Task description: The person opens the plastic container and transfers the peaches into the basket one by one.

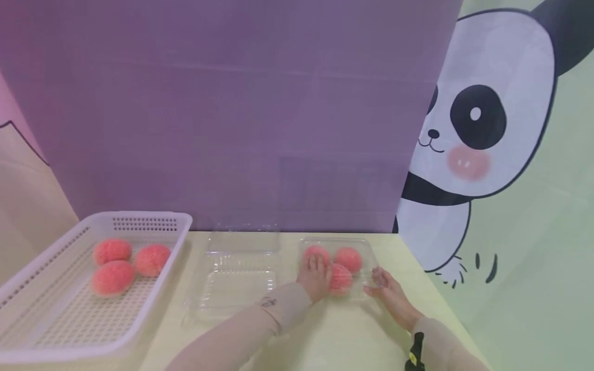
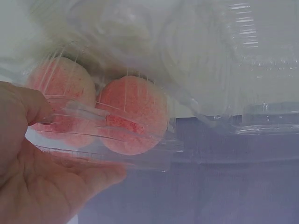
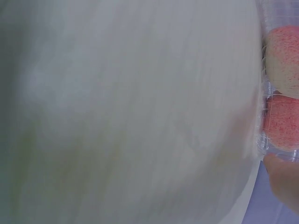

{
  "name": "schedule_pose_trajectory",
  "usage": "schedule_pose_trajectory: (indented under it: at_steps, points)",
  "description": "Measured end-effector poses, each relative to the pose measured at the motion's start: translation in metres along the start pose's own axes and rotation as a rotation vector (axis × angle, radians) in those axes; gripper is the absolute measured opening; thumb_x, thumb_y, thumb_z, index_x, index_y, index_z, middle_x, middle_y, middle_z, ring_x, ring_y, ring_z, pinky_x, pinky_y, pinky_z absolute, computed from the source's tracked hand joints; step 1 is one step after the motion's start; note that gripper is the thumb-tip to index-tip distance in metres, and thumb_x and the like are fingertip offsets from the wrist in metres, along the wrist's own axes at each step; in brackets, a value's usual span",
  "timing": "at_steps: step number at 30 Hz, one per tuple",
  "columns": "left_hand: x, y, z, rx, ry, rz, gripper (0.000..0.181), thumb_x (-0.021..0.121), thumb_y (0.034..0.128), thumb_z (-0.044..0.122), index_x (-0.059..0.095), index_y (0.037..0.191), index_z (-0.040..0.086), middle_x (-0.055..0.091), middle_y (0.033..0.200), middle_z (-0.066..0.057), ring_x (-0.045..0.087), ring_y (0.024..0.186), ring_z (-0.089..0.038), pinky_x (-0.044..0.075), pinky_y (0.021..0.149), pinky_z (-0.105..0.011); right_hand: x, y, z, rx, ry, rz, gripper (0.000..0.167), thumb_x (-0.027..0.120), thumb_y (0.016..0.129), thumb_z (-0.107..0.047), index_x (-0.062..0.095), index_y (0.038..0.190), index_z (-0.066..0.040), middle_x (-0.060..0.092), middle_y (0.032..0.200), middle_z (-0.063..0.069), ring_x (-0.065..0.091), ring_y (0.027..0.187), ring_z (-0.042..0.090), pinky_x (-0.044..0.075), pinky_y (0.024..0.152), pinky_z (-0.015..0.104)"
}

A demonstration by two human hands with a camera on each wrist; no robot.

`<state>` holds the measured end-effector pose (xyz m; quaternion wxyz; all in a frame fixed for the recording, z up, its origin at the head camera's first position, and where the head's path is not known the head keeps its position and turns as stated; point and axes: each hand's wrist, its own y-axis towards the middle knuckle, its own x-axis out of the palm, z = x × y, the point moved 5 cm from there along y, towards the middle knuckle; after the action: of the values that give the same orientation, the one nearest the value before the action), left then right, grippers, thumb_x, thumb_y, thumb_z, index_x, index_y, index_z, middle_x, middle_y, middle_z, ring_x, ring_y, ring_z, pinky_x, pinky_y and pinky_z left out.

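Note:
A clear plastic clamshell box [image 1: 366, 252] on the table holds three pink peach-like balls [image 1: 348, 259]. My left hand [image 1: 315, 281] is at its left side, fingers over one ball in the head view. In the left wrist view, the thumb and fingers of that hand [image 2: 51, 177] grip the box's edge, with two pink-and-cream balls [image 2: 133, 114] showing through the plastic. At the right side of the box, my right hand [image 1: 392, 296] grips the rim. Only a fingertip of the right hand [image 3: 282, 182] shows in the right wrist view, at a corner of the box.
To the left stands a second clear clamshell [image 1: 238, 288], its lid raised and nothing inside. A white perforated basket [image 1: 153, 309] farther left contains three similar balls [image 1: 113, 278]. Behind the pale table [image 1: 306, 340] hangs a purple cloth [image 1: 232, 129], beside a panda print [image 1: 506, 103].

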<state>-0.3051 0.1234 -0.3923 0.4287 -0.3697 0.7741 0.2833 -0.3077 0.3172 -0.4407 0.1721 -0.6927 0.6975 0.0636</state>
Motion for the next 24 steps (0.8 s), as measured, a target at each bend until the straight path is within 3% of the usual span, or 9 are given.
schedule_pose_trajectory:
  at_steps: [6,24]
  points:
    - [0.0008,0.0009,0.0006,-0.001,0.006,-0.054,0.045,0.032,0.0974,0.032,0.035,0.140,0.019,0.042,0.141,-0.009,0.042,0.128,-0.025,0.035,0.106,-0.037,0.0016,-0.0019,-0.0012,-0.012,0.000,-0.002,0.080,0.058,0.085,-0.014,0.006,0.145,0.000,0.012,0.152,0.019,0.009,0.139,0.035,0.009,0.112,0.053]
    - [-0.0043,0.0027,-0.0020,-0.004,-0.016,-0.065,0.046,0.036,0.0959,0.035,0.037,0.139,0.019,0.044,0.138,-0.010,0.045,0.125,-0.027,0.037,0.104,-0.038,0.0014,-0.0006,-0.0035,-0.017,-0.008,0.003,0.079,0.058,0.085,-0.013,0.008,0.145,0.001,0.014,0.151,0.020,0.011,0.139,0.035,0.009,0.112,0.053]
